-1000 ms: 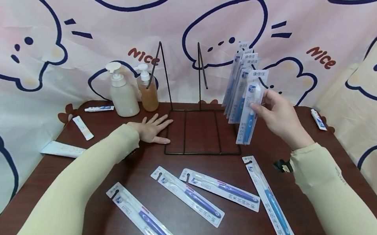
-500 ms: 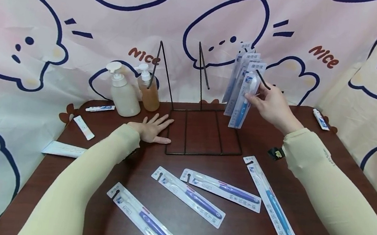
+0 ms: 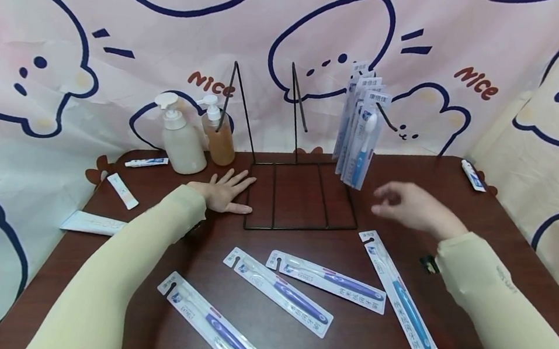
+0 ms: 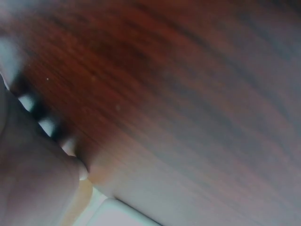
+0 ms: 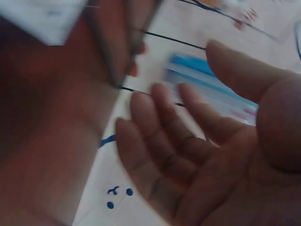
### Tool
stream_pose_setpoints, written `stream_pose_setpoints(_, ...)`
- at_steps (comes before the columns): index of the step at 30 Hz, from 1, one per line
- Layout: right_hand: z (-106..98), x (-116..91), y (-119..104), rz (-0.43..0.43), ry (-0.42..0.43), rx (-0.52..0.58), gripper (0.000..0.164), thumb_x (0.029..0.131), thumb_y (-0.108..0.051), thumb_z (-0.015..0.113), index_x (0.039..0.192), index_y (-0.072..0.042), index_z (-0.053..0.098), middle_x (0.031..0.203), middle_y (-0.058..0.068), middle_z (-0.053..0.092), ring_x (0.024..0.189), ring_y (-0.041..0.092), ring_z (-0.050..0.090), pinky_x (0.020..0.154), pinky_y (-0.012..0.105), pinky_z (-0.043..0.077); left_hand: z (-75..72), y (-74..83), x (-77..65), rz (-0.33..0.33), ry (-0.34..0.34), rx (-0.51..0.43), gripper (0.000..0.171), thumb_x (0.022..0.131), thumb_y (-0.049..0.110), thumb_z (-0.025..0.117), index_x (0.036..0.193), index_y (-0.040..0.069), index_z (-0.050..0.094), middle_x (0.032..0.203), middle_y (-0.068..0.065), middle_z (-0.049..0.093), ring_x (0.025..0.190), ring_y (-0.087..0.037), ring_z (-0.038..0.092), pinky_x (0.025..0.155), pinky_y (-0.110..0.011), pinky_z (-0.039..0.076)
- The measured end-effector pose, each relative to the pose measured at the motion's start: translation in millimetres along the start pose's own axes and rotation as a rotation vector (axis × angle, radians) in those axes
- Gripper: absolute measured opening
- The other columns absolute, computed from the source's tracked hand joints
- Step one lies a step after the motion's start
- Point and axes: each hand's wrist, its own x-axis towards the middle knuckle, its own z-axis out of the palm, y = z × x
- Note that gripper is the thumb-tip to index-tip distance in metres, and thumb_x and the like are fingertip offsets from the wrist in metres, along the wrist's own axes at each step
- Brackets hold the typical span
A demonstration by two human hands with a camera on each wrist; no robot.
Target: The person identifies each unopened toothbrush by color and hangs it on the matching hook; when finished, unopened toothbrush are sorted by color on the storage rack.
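My right hand (image 3: 410, 206) hovers over the table, just right of the rack, its fingers loosely curved around nothing. In the right wrist view that hand (image 5: 202, 155) has its palm and bent fingers in sight. Several packaged toothbrushes (image 3: 363, 141) hang in a row on the right hook of the black wire rack (image 3: 299, 228); the front one has a blue handle. My left hand (image 3: 224, 192) lies flat with spread fingers at the rack's left base edge. On the table in front are three purple packaged toothbrushes (image 3: 277, 292) and a blue packaged toothbrush (image 3: 398, 296).
Behind my left hand stand a cream pump bottle (image 3: 185, 144) and an amber pump bottle (image 3: 220, 140). Small toothpaste tubes (image 3: 122, 190) and a larger tube (image 3: 93, 223) lie at the left, another tube (image 3: 472, 176) at the far right. The rack's other hooks (image 3: 300, 97) hold nothing.
My right hand has slid a blue packaged toothbrush back onto the right hook, let go, and drawn down and to the right. The left hand has stayed put.
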Motion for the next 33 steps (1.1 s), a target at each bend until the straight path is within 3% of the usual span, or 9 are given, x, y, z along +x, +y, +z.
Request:
stream_pose_setpoints(6,41,-36,9,0.024,-0.088,-0.289,0.079,0.075,-0.05,0.071,0.126,0.006,0.05,0.109,0.021,0.058,0.094,0.031,0.056,0.076,0.049,0.046,-0.9,-0.8,0.8,-0.001,-0.004,-0.001,0.093,0.078,0.077,0.034,0.148,0.03,-0.005,0.153,-0.003,-0.012,0.137,-0.036,-0.008,0.1,-0.064,0.002)
stream_pose_setpoints(12,61,-58,15,0.088,-0.093,-0.362,0.091,0.065,-0.048,0.079,0.131,0.004,0.046,0.1,0.018,0.052,0.076,0.024,0.052,0.064,0.041,0.046,0.5,-1.5,1.6,0.007,0.007,-0.002,0.092,0.08,0.075,0.035,0.148,0.028,-0.004,0.153,-0.005,-0.011,0.136,-0.037,-0.008,0.1,-0.065,0.003)
stream_pose_setpoints(20,55,-71,27,0.078,-0.103,-0.356,0.077,0.07,-0.021,0.08,0.132,0.005,0.043,0.11,0.023,0.055,0.091,0.031,0.051,0.072,0.047,0.046,-0.5,-2.8,0.2,0.003,-0.007,-0.002,0.092,0.08,0.076,0.034,0.148,0.029,-0.005,0.153,-0.003,-0.012,0.137,-0.036,-0.008,0.1,-0.064,0.002)
stream_pose_setpoints(23,52,-75,31,0.091,-0.1,-0.341,0.075,0.069,-0.018,0.08,0.13,0.005,0.044,0.11,0.024,0.054,0.09,0.031,0.052,0.073,0.048,0.046,-0.6,-2.0,-1.3,0.002,-0.006,-0.003,0.093,0.079,0.077,0.034,0.148,0.029,-0.005,0.153,-0.003,-0.012,0.137,-0.036,-0.008,0.1,-0.064,0.002)
stream_pose_setpoints(26,46,-78,34,0.096,-0.083,-0.316,0.058,0.073,-0.018,0.077,0.121,0.003,0.051,0.099,0.017,0.057,0.081,0.026,0.052,0.069,0.044,0.045,0.4,-1.1,-2.0,0.008,-0.005,-0.01,0.093,0.078,0.076,0.035,0.148,0.028,-0.004,0.153,-0.004,-0.011,0.137,-0.036,-0.008,0.1,-0.065,0.002)
stream_pose_setpoints(30,31,-84,33,0.064,0.01,-0.301,0.029,0.08,-0.015,0.07,0.104,-0.002,0.059,0.084,0.007,0.058,0.069,0.02,0.051,0.062,0.039,0.043,2.5,-2.0,-0.9,0.015,0.0,-0.011,0.093,0.079,0.076,0.035,0.148,0.028,-0.004,0.153,-0.004,-0.011,0.137,-0.036,-0.008,0.1,-0.065,0.003)
stream_pose_setpoints(33,15,-90,24,0.031,0.118,-0.261,0.024,0.085,-0.016,0.066,0.103,-0.005,0.058,0.084,0.009,0.06,0.067,0.02,0.053,0.057,0.037,0.044,2.4,-3.0,0.1,0.017,0.005,-0.019,0.093,0.079,0.076,0.035,0.148,0.027,-0.004,0.153,-0.005,-0.012,0.136,-0.037,-0.009,0.099,-0.065,0.002)
